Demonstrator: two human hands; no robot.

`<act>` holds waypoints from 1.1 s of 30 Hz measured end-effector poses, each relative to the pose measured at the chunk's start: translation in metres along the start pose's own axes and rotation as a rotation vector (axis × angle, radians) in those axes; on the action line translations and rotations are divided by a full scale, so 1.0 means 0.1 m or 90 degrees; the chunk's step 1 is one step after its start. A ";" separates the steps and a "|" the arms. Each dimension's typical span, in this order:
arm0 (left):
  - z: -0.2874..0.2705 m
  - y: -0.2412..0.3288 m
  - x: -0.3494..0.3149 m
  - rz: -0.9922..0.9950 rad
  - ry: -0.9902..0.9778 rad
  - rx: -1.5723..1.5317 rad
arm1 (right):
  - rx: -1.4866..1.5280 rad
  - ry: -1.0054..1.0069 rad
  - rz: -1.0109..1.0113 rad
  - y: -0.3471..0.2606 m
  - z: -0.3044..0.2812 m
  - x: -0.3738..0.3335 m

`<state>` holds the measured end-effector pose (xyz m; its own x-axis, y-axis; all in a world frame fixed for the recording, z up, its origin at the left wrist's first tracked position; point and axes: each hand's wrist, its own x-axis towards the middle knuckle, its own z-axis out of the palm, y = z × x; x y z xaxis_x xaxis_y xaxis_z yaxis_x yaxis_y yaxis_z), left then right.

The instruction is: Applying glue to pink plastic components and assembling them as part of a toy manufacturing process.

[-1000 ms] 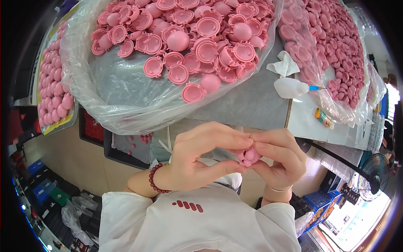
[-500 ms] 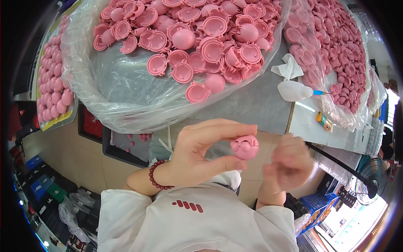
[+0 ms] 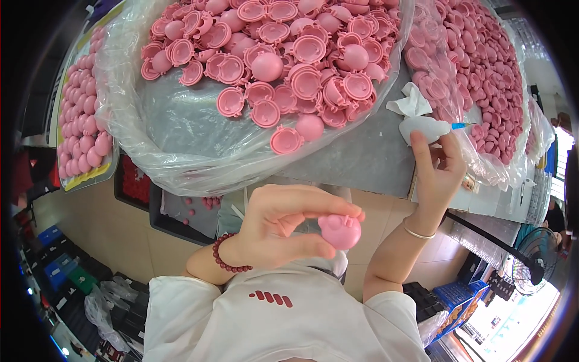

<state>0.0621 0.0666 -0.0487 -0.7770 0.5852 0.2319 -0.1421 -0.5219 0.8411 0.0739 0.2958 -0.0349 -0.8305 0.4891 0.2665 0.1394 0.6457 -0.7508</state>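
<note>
Ball [image 3: 342,234] pinched btwn L hand [image 3: 274,226] thumb/index — R hand [image 3: 439,174] spread wide at bottle [image 3: 429,126].

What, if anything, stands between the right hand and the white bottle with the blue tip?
Nothing visible. The right hand overlaps the near side of the white bottle, though firm contact is unclear. The crumpled white tissue lies beyond the bottle.

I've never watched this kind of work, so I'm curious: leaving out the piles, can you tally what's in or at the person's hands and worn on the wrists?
Pink ball, in left hand: 1
White bottle, at right hand: 1
Beaded bracelet: 1
Silver-coloured bangle: 1
Total: 4
</note>
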 end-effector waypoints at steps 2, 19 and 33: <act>0.05 0.11 0.02 -0.222 0.089 -0.258 | -0.040 -0.001 0.000 0.08 -0.01 -0.02; 0.00 0.14 -0.02 -0.228 0.067 -0.302 | 0.362 0.003 -0.001 0.07 0.00 -0.13; -1.63 1.31 -0.20 0.071 0.608 1.245 | 0.323 -0.046 0.009 0.03 -0.10 -0.14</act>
<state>-0.0411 -0.1150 -0.0226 -0.8090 -0.1169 0.5761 0.0638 0.9568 0.2837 0.0913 0.2968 -0.0350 -0.8678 0.4431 0.2249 -0.1129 0.2648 -0.9577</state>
